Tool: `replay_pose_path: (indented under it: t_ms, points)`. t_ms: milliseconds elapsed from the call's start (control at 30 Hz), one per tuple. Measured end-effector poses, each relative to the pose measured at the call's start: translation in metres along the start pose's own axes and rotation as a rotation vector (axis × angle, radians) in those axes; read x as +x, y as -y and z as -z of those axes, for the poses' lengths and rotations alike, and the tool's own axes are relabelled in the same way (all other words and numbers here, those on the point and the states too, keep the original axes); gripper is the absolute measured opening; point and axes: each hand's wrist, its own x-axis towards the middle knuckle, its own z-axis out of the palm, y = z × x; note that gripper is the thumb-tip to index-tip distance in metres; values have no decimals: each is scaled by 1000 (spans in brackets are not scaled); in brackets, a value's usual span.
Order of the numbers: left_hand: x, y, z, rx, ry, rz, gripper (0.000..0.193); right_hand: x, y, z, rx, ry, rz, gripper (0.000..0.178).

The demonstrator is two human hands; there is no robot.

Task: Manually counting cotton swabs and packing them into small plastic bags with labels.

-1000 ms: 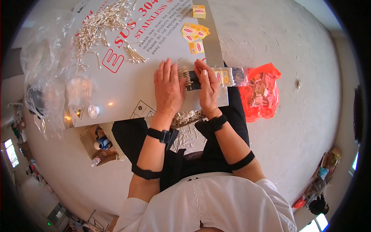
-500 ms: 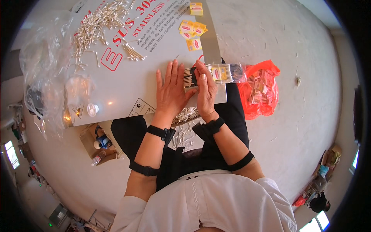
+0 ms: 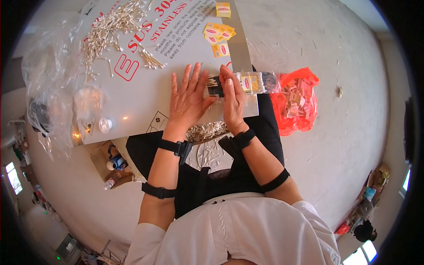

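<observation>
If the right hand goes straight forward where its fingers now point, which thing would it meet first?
The right hand would probably meet the nearest yellow card on the grey board; its height is unclear, so it might pass over.

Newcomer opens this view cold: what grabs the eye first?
First, the bright red plastic bag of small boxy pieces, right of the grey printed tabletop. Next, the loose heap of white-tipped cotton swabs at the tabletop's far left. Then the bare left hand and right hand, beside a flat black piece near the front edge.
</observation>
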Motion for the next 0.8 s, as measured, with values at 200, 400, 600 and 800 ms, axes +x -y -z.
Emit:
replay_pose_path:
  t_ms: [200, 400, 600, 800]
  points:
    - [-15, -3, -4, -96, 56, 12, 78, 0, 1, 0, 43, -7, 3, 36]
    - [13, 11, -3, -122, -262, -48, 40, -1, 0, 3, -4, 49, -17, 41]
    - [33, 23, -1, -287, -296, 3, 11, -2, 5, 1, 5, 31, -27, 39]
    - [40, 28, 4, -313, -173, 22, 16, -1, 3, 1, 6, 36, -12, 39]
